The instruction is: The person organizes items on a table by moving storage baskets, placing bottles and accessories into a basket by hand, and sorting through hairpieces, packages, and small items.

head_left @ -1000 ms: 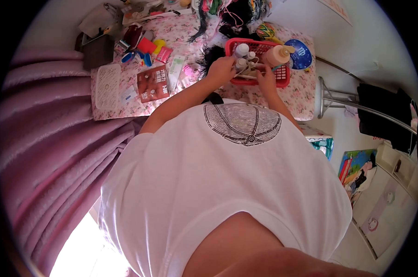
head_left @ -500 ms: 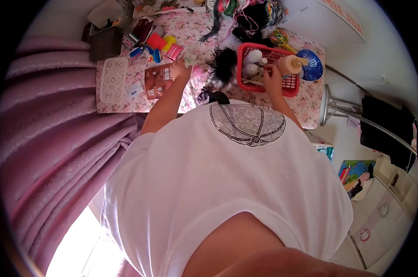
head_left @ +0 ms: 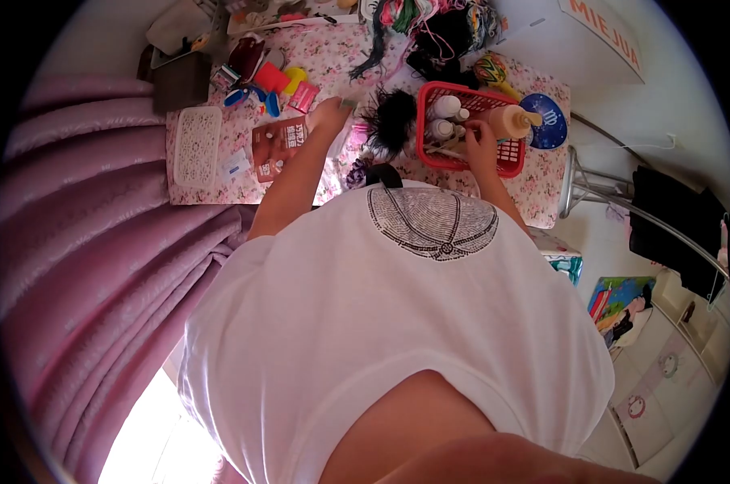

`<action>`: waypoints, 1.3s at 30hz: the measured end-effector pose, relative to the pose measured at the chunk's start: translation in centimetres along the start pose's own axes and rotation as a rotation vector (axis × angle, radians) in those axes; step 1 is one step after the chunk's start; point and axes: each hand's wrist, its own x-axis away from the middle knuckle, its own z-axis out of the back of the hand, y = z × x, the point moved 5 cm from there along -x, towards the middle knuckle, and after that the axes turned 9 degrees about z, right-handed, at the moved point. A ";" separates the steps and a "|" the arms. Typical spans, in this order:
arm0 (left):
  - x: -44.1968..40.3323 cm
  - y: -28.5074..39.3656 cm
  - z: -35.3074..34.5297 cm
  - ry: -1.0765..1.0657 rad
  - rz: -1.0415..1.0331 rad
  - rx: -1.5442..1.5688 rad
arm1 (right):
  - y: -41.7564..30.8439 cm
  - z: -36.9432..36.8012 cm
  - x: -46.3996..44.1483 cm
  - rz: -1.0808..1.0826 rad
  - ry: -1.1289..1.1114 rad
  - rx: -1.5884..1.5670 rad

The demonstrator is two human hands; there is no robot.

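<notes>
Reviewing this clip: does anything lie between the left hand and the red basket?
Yes. A black fluffy thing lies on the table directly between the left hand and the red basket. Whether the hand would clear it by passing above, this view cannot settle.

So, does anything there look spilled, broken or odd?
Nothing looks spilled or broken. Oddest is the messy heap of coloured strands at the far side, some trailing onto the flowered cloth; a black fluffy bundle lies loose beside the red basket.
</notes>
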 end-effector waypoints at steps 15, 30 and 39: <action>-6.6 -1.3 -1.8 0.377 0.157 -0.008 | 0.9 0.2 -0.1 -0.006 -0.010 0.030; 2.0 8.4 3.4 -0.163 -0.276 1.379 | -6.7 -0.6 -1.8 0.241 0.078 -0.108; 7.0 13.4 3.8 -0.480 -0.374 1.358 | -8.7 -4.5 -5.0 -0.165 0.009 -0.795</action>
